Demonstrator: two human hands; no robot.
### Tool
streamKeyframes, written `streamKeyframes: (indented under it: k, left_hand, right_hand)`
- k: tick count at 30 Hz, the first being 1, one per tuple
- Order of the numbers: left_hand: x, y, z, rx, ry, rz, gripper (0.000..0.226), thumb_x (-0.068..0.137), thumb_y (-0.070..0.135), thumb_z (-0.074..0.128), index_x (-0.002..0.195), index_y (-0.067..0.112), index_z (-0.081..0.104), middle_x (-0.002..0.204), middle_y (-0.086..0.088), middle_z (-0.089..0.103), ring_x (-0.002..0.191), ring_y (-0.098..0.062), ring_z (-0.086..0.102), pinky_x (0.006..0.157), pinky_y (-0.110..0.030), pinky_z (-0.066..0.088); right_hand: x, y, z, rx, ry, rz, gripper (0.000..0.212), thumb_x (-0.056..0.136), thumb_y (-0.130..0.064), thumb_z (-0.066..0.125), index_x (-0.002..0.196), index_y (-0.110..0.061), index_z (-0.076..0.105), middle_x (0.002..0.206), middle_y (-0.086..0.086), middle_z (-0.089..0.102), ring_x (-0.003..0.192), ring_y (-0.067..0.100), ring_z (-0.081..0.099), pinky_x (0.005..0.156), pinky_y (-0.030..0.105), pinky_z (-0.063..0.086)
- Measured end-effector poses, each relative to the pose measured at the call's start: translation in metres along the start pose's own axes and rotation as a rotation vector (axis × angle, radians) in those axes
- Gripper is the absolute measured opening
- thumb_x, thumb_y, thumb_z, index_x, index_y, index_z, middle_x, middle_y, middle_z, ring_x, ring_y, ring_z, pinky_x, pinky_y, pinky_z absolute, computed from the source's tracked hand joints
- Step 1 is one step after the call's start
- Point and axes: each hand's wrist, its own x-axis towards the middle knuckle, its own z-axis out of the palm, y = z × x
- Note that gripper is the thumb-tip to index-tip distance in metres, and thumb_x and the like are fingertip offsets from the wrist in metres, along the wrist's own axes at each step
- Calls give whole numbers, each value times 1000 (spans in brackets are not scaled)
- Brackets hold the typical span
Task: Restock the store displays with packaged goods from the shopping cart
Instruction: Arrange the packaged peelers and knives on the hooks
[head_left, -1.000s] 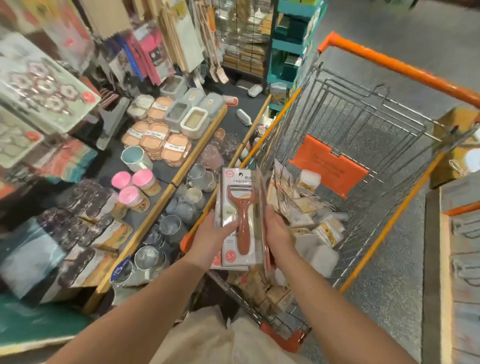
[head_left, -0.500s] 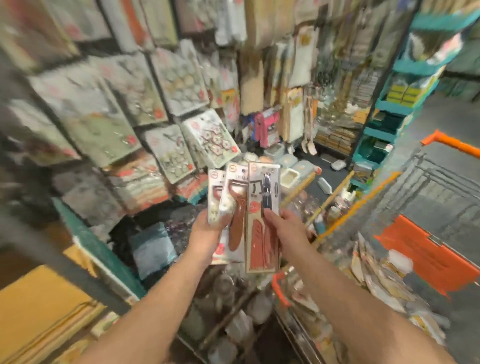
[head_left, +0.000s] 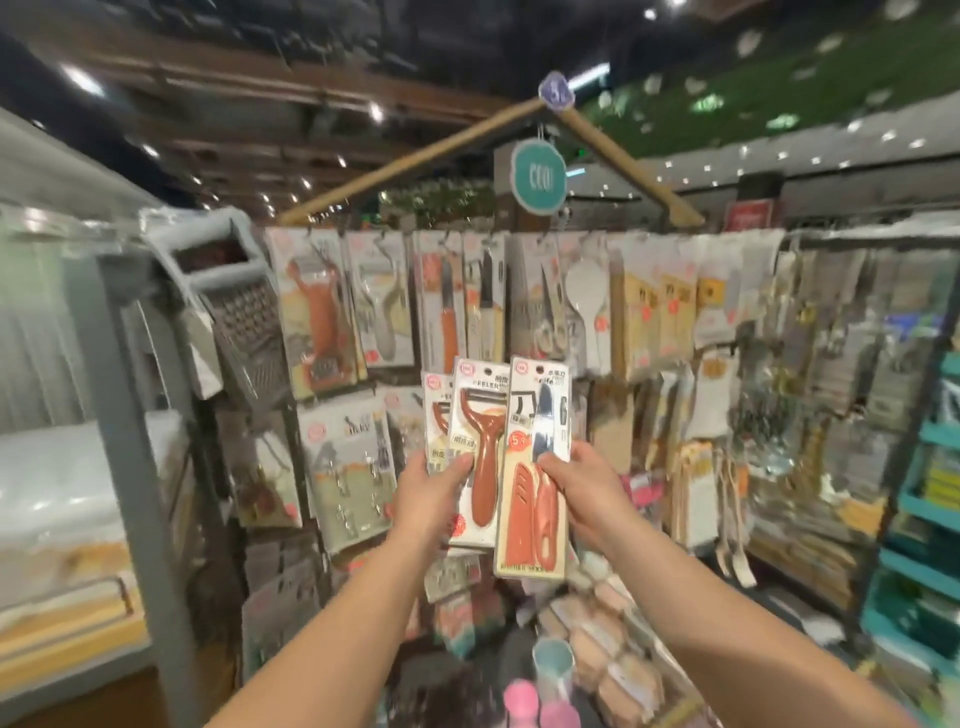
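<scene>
My left hand grips carded packs of orange peelers, with a second pack fanned out behind the front one. My right hand pinches a carded orange knife with sheath by its right edge. Both packs are raised upright in front of the hanging display wall, where similar peeler packs and knife packs hang from pegs. The shopping cart is out of view.
A metal grater hangs at the upper left beside a grey post. Wooden utensils and packs fill the pegs on the right. A teal shelf stands far right. Cups and pink lids sit on the low shelf below.
My view swung up from the cart to the hanging display. Both hands lifted the packs higher, and my right hand drew the knife pack apart from the peeler packs.
</scene>
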Motion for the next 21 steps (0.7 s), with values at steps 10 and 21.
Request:
streamKeyframes:
  k: [10, 21]
  left_hand:
    - [68, 50, 10, 39, 81, 68, 24, 93, 24, 66, 115, 17, 58, 100, 1, 71, 79, -13, 70, 58, -26, 51]
    - [117, 68, -8, 85, 209, 86, 26, 90, 28, 70, 112, 20, 60, 105, -5, 71, 93, -26, 70, 88, -49, 56]
  right_hand:
    - [117, -8, -2, -106, -40, -173, 58, 76, -54, 66, 126, -28, 55, 122, 2, 68, 109, 24, 67, 95, 52, 53]
    - [157, -67, -11, -144, 132, -234, 47, 92, -29, 64, 134, -14, 49, 114, 8, 66, 96, 27, 68, 84, 40, 55]
